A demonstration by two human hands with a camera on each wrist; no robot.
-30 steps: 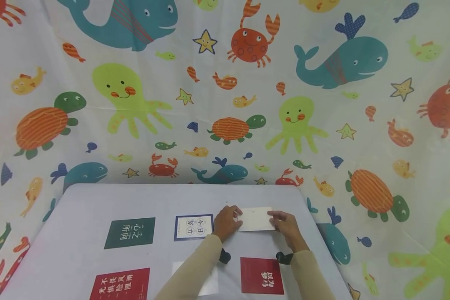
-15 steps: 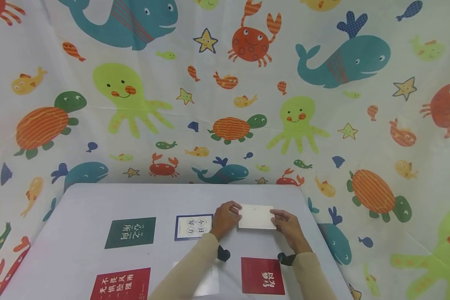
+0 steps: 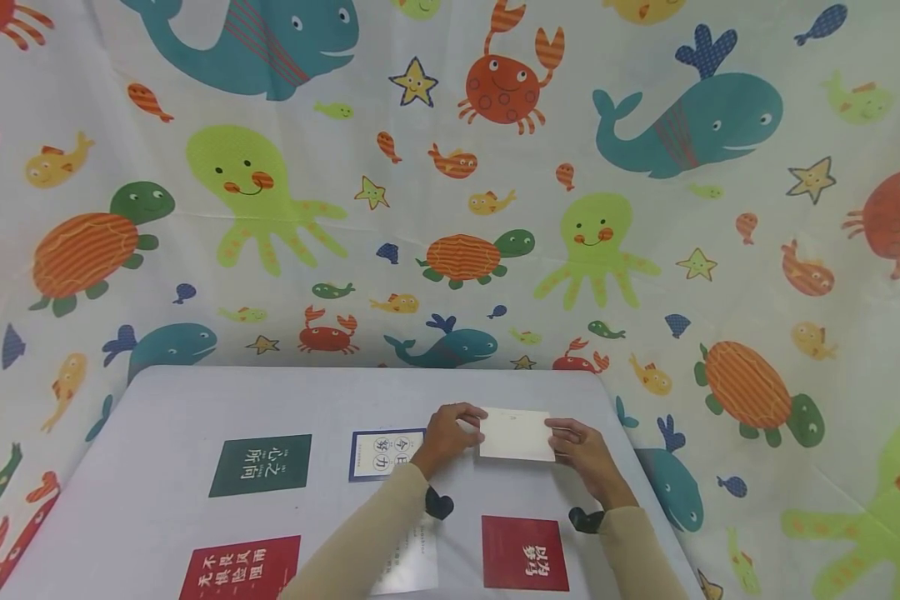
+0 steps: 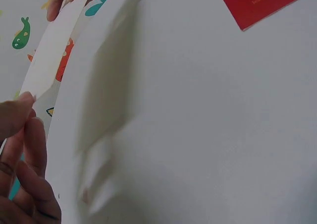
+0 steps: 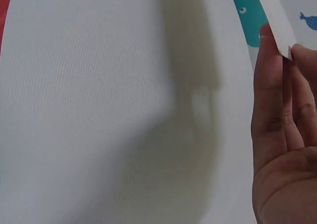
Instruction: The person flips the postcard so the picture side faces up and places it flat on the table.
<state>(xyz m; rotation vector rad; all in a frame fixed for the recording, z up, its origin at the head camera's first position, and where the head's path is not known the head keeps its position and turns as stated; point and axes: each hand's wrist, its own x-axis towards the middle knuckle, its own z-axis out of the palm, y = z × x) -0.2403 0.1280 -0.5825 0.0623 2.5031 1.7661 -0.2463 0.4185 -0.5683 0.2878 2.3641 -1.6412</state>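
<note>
A blank cream-white card [image 3: 516,434] with a tiny mark near its top edge is held between both hands over the right part of the table. My left hand [image 3: 450,435] pinches its left end; in the left wrist view, thumb and fingers of that hand [image 4: 25,159] meet at the corner of the card [image 4: 57,40]. The right hand [image 3: 587,457] grips the opposite end. In the right wrist view, the thumb of this hand [image 5: 282,120] presses the card [image 5: 280,26] against the fingers. Its shadow falls on the white tabletop, with the card raised above it.
On the white table [image 3: 330,517] lie a dark green card [image 3: 261,465], a blue-bordered card [image 3: 378,456] partly behind the left hand, and two red cards, one at front left [image 3: 243,568] and one at right [image 3: 525,552]. A white card [image 3: 416,562] sits under the left sleeve.
Both hands have shifted slightly up and to the right with the white card between them. The other cards stay where they were.
</note>
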